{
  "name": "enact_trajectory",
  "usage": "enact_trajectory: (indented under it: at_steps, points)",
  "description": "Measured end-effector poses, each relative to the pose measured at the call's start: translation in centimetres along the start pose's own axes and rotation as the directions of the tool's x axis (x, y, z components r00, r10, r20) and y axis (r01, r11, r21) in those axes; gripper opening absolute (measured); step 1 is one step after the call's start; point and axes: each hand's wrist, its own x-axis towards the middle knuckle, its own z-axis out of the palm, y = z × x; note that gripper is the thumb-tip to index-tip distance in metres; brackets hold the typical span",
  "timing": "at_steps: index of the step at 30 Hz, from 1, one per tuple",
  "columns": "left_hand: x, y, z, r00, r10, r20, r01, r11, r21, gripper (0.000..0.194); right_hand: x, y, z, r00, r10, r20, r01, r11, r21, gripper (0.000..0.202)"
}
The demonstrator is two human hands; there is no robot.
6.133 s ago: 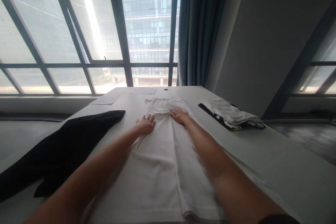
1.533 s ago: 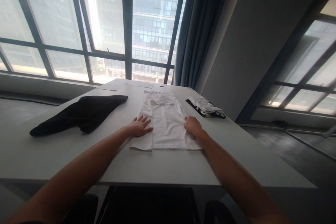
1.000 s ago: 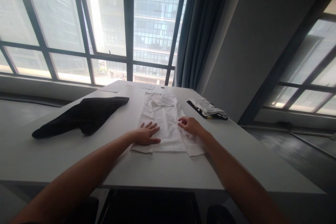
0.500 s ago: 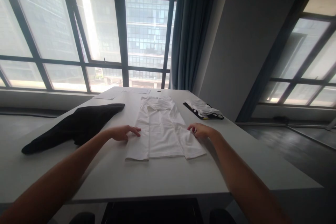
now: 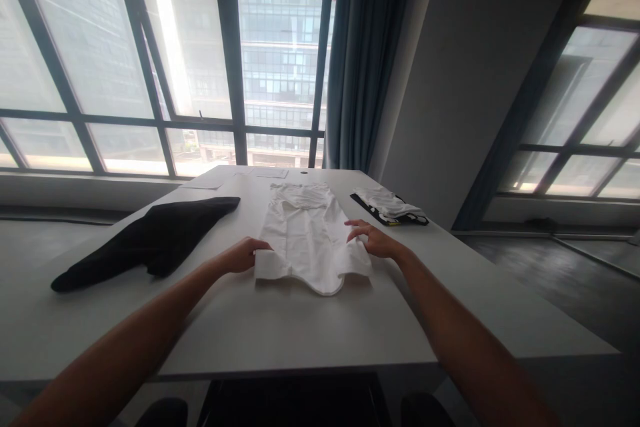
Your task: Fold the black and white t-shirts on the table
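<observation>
A white garment (image 5: pixel 313 240) lies in the middle of the table, its long sides folded inward and its near edge raised and wavy. At its left side my left hand (image 5: pixel 245 253) pinches the cloth between thumb and fingers. My right hand (image 5: pixel 373 239) is on the garment's right side, fingers bent over the cloth; the fingertips grip the fabric there. The near part of the cloth bulges between the two hands.
A black garment (image 5: pixel 155 233) lies to the left on the white table (image 5: pixel 300 340). Folded white cloth (image 5: pixel 383 200) rests on a black patterned piece (image 5: pixel 400 219) at the right. Papers (image 5: pixel 270 173) are at the far edge, near windows and a curtain (image 5: pixel 357 67).
Both hands have closed on the garment's sides. Its near edge has lifted and drawn away from the table's front edge, and the flat lower part has become wavy.
</observation>
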Motion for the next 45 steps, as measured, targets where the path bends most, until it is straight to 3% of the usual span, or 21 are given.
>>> enact_trajectory:
  at_steps: [3,8,11,13,14,17,20,26,28,31,34,37,40,42,45]
  points:
    - [-0.3,0.1,-1.0,0.999,-0.022,-0.043,0.019,0.998,-0.065,0.030,0.0,0.8,-0.6,0.998,-0.052,0.027,0.047,0.985,0.167,0.020]
    - [-1.0,1.1,-3.1,0.996,-0.066,0.061,0.079,0.963,-0.257,0.032,-0.3,1.1,-1.5,0.990,-0.009,0.140,-0.043,0.929,0.367,0.034]
    - [-0.5,1.2,-3.5,0.986,-0.127,-0.108,0.068,0.897,-0.437,0.039,0.0,1.0,-1.1,0.997,0.047,-0.060,-0.018,0.909,0.417,0.039]
    - [0.3,0.7,-3.1,0.935,-0.239,-0.262,0.066,0.844,-0.532,0.050,0.7,1.1,-0.2,0.963,0.166,-0.211,-0.065,0.907,0.417,0.041]
    - [0.7,0.2,-2.7,0.901,-0.316,-0.296,0.107,0.825,-0.556,0.054,1.1,1.4,0.4,0.945,0.235,-0.229,-0.130,0.908,0.397,0.040]
    - [1.7,-1.5,-1.3,0.797,-0.525,-0.300,0.348,0.804,-0.482,0.056,2.1,2.5,2.0,0.895,0.411,-0.173,-0.367,0.899,0.240,0.034]
    - [2.2,-2.8,-0.5,0.738,-0.586,-0.335,0.476,0.804,-0.356,0.044,2.7,3.4,2.8,0.868,0.456,-0.198,-0.447,0.890,0.094,0.042]
    - [3.0,-3.2,-0.2,0.752,-0.479,-0.453,0.440,0.876,-0.198,0.024,3.4,3.3,3.2,0.858,0.425,-0.288,-0.470,0.876,-0.107,0.051]
    - [3.2,-3.1,0.0,0.743,-0.450,-0.495,0.414,0.891,-0.188,0.024,3.9,3.3,3.5,0.855,0.401,-0.327,-0.460,0.879,-0.124,0.045]
    - [3.5,-3.1,0.0,0.724,-0.422,-0.545,0.296,0.904,-0.308,0.032,4.6,3.6,3.8,0.848,0.352,-0.397,-0.397,0.917,-0.034,0.027]
    - [3.6,-3.4,-0.1,0.692,-0.443,-0.571,0.177,0.870,-0.460,0.042,5.0,4.1,3.8,0.793,0.358,-0.493,-0.344,0.931,0.123,0.032]
    - [3.3,-3.8,-0.4,0.679,-0.534,-0.504,0.308,0.830,-0.465,0.042,4.9,4.6,3.8,0.766,0.415,-0.491,-0.417,0.902,0.111,0.033]
    - [3.0,-4.0,-0.6,0.673,-0.578,-0.462,0.500,0.815,-0.292,0.052,4.6,4.9,3.9,0.789,0.425,-0.444,-0.490,0.871,-0.037,0.034]
    - [2.9,-3.9,-0.7,0.691,-0.544,-0.477,0.545,0.825,-0.151,0.061,4.4,4.9,3.9,0.804,0.419,-0.422,-0.503,0.857,-0.109,0.038]
    - [2.8,-3.9,-0.5,0.740,-0.451,-0.499,0.541,0.840,0.042,0.058,4.2,4.7,3.8,0.827,0.413,-0.382,-0.502,0.847,-0.173,0.035]
